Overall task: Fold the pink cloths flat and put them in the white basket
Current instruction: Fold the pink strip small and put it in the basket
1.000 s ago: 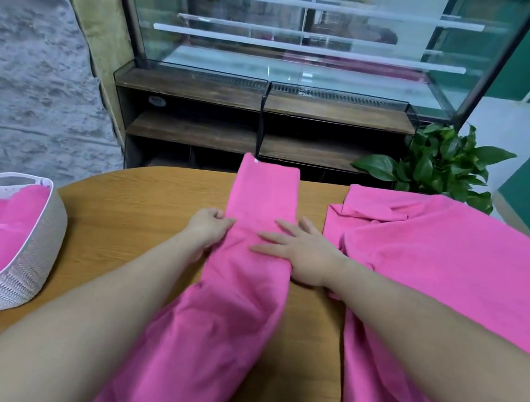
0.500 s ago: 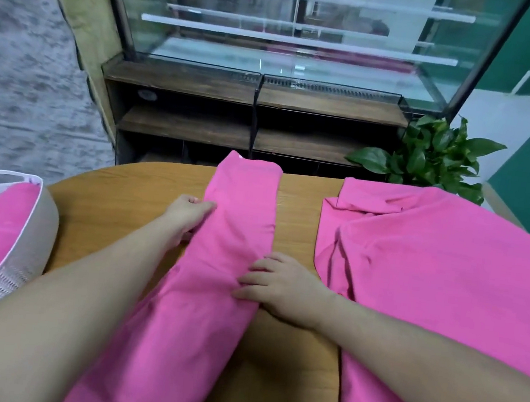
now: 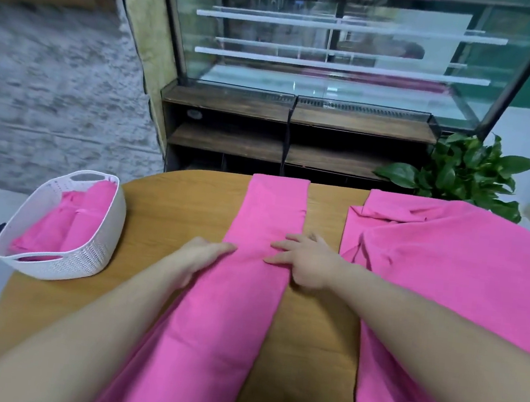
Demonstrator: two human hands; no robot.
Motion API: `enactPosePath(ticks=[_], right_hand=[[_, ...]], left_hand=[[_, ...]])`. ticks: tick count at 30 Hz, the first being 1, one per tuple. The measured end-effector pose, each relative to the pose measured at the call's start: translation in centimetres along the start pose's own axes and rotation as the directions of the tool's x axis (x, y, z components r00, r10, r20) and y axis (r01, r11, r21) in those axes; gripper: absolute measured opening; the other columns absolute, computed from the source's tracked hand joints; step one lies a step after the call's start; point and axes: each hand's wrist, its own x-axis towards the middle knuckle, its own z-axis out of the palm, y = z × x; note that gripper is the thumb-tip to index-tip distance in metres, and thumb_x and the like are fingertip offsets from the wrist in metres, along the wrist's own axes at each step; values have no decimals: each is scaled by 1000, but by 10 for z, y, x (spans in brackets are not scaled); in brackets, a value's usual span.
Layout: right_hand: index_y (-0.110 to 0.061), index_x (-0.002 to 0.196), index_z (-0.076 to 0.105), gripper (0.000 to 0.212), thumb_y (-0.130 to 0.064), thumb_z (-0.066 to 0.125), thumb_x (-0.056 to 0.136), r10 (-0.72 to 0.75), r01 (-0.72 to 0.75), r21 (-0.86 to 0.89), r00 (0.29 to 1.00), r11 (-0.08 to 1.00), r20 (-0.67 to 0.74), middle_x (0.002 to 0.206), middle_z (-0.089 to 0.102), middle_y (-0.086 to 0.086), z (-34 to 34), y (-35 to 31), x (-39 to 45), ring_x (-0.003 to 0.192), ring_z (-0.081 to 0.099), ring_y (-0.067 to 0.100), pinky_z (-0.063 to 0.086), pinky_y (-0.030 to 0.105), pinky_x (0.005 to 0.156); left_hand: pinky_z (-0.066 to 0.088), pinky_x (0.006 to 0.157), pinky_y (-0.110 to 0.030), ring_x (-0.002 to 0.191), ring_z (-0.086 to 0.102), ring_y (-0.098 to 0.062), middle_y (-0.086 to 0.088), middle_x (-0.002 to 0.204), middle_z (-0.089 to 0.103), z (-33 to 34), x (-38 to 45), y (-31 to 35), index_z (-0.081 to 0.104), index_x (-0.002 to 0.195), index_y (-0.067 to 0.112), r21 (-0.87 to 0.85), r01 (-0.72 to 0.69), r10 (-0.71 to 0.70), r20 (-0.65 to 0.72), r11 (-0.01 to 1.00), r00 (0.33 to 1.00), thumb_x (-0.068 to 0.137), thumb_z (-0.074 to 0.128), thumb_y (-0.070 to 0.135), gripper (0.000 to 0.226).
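A pink cloth folded into a long narrow strip [image 3: 239, 297] runs down the middle of the round wooden table [image 3: 168, 223] toward me. My left hand [image 3: 199, 254] rests on the strip's left edge with fingers laid flat. My right hand [image 3: 305, 258] presses its right side, fingers spread and straight. More pink cloth [image 3: 452, 288] lies loosely spread over the table's right side. The white basket [image 3: 92, 257] stands at the table's left edge and holds folded pink cloths [image 3: 66, 221].
Behind the table is a glass display case [image 3: 333, 50] on dark wooden shelves [image 3: 291, 131]. A green potted plant [image 3: 458, 173] stands at the back right. A grey stone-look wall [image 3: 54, 94] fills the left.
My right hand has slid back up the strip toward the far end, level with my left hand. The camera has tilted, bringing the basket further into view.
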Motion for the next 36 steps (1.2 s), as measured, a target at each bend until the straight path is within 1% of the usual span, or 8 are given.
enactPosePath(ticks=[4,8,11,16,22,26,31,36], right_hand=[[-34,144,46,47,-39,43,97,140,-117,150,979,982,-151,155,36,-1,6,-63,-26,139,33,25,29,46,110],[-25,150,36,56,-51,35,101,104,-88,118,985,989,-136,160,27,8,24,-113,-58,141,29,32,24,47,114],[-23,155,25,58,-50,25,104,115,-111,121,993,986,-31,163,19,12,34,-123,-63,147,21,37,15,48,120],[-20,155,27,51,-32,30,105,88,-87,56,996,995,-4,162,21,13,28,-100,-50,146,25,36,17,44,121],[-34,152,28,54,-24,35,100,71,-74,55,995,996,67,164,17,-4,17,-65,-27,150,21,23,10,51,122],[-40,152,26,53,-24,30,103,107,-113,53,987,992,118,164,12,-12,8,-45,-17,151,14,19,4,62,118],[-49,150,22,56,-24,36,102,275,-268,-63,953,961,127,165,9,-6,0,-33,-1,152,2,29,-4,80,104],[-42,146,39,55,-19,43,96,275,-281,-80,958,956,-78,157,27,2,2,-47,-12,144,22,29,19,68,109]], left_hand=[[45,50,-19,58,62,-18,-8,78,72,10,-4,-14,73,93,6,112,-61,80,-180,992,980,92,68,31,26],[49,78,-34,96,67,-31,-16,105,72,23,1,-15,70,104,3,235,-148,211,-274,961,938,95,64,30,29],[47,88,-36,105,64,-32,-17,112,69,33,0,-11,64,110,5,222,-197,259,-300,955,918,94,65,23,24],[42,97,-35,105,56,-26,-14,123,56,33,-12,-13,45,135,7,182,-294,338,-311,939,888,90,64,7,48],[20,107,-12,129,44,-26,-16,132,45,29,-28,-39,62,120,10,414,-442,546,-174,796,820,82,65,-5,41],[24,110,-17,132,42,-21,-12,139,39,28,-43,-52,67,116,16,459,-447,553,-125,768,824,83,65,-1,37],[47,99,-37,107,61,-30,-4,129,39,24,-66,-55,58,126,29,588,-263,430,-162,765,888,91,60,23,36],[46,99,-33,106,62,-33,-8,122,49,26,-83,-56,55,127,36,600,-196,315,-99,776,944,93,57,33,34]])
